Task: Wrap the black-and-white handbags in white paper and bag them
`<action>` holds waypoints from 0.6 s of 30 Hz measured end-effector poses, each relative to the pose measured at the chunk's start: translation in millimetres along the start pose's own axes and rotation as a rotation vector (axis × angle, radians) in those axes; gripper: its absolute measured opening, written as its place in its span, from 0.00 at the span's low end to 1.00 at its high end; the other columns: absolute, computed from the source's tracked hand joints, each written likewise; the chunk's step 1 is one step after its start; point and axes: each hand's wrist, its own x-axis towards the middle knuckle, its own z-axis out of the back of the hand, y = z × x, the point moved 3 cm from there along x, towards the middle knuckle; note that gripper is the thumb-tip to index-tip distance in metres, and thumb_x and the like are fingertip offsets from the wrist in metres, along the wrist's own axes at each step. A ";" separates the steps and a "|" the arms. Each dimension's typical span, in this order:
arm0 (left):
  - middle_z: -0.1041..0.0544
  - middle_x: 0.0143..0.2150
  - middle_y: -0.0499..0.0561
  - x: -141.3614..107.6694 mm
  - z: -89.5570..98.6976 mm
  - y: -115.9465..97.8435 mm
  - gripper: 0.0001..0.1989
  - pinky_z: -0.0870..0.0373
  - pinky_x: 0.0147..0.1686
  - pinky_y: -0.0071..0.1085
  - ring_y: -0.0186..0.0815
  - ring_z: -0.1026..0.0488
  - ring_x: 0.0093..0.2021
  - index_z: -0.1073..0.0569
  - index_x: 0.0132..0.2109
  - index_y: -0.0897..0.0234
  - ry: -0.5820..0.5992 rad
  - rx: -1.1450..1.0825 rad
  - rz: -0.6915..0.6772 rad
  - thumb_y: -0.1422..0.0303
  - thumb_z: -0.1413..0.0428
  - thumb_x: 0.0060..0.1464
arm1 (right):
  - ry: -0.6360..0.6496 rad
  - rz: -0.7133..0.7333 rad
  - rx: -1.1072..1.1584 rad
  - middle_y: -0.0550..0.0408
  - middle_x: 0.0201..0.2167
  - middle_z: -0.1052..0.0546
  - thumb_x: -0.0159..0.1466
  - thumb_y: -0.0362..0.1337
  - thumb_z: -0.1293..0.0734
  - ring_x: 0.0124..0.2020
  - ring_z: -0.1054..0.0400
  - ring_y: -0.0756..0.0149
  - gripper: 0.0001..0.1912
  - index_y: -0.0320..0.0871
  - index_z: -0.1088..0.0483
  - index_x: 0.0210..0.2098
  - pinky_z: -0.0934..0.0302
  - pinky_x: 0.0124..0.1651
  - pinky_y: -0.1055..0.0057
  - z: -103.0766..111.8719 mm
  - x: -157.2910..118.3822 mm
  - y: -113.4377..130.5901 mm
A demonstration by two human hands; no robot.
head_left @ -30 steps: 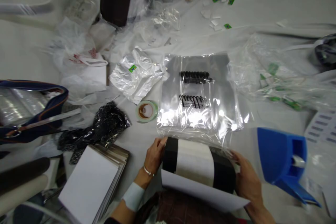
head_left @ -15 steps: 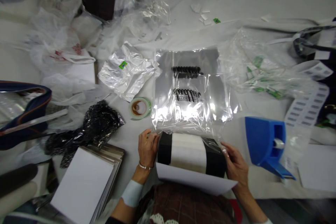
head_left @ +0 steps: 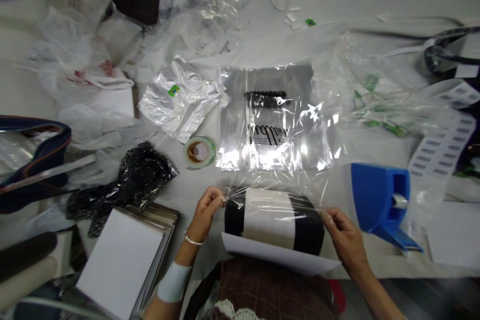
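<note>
Blk bundle (head_left: 273,222) sits low-ctr of view, close to the near edge of the white-covered table (head_left: 408,10). Clock centred on bundle, 12 = far side. Long axis approx 9-to-3, R end dipping a bit twd 4; broad top face up, 1 long side twd 12, the other twd 6.

L hand (head_left: 205,210) at 9: thumb + fingers pinched tight on the edge of clear plastic film (head_left: 277,179), just beside bundle's L end. R hand (head_left: 347,240) btwn 3 & 4: same narrow pinch on film at bundle's R end. Film stretched btwn both hands, across bundle's far edge & partly over its top; exact extent hard to tell, too see-thru.

Bundle looks blocky w/ sloped edges, matte blk ends, wide off-white band (head_left: 268,212) round the mid, glare streaks from film on top. White card (head_left: 279,256) juts out along its 6 side; can't tell if they touch.

Clear printed bag (head_left: 275,122) flat at 12, blk lettering, strong glare. Tape roll (head_left: 210,152) at 10, crumpled silvery sheet (head_left: 182,102) btwn 10 & 11. Blue tape dispenser (head_left: 375,200) at 3. Stack of white boards (head_left: 122,260) btwn 8 & 9.
</note>
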 end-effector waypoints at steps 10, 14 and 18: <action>0.29 0.33 0.51 -6.9 18.2 -54.5 0.15 0.34 0.41 0.33 0.40 0.33 0.37 0.27 0.34 0.60 0.437 0.204 0.062 0.53 0.46 0.57 | 0.614 -0.255 0.243 0.39 0.53 0.24 0.43 0.57 0.22 0.56 0.31 0.40 0.40 0.47 0.25 0.52 0.37 0.57 0.44 41.6 -10.9 -14.3; 0.30 0.36 0.50 -1.0 14.0 -56.8 0.19 0.32 0.39 0.32 0.38 0.32 0.37 0.29 0.39 0.61 0.599 0.217 0.095 0.52 0.38 0.49 | 0.619 -0.181 0.285 0.41 0.48 0.22 0.40 0.55 0.21 0.52 0.29 0.44 0.36 0.46 0.25 0.46 0.34 0.53 0.48 27.1 -14.1 -2.5; 0.33 0.34 0.44 3.5 6.4 -59.7 0.18 0.33 0.35 0.28 0.32 0.34 0.33 0.35 0.36 0.60 0.552 0.415 0.086 0.60 0.35 0.45 | 0.465 -0.145 0.200 0.48 0.38 0.21 0.44 0.51 0.21 0.41 0.27 0.52 0.27 0.45 0.28 0.37 0.30 0.43 0.58 1.9 -13.8 17.3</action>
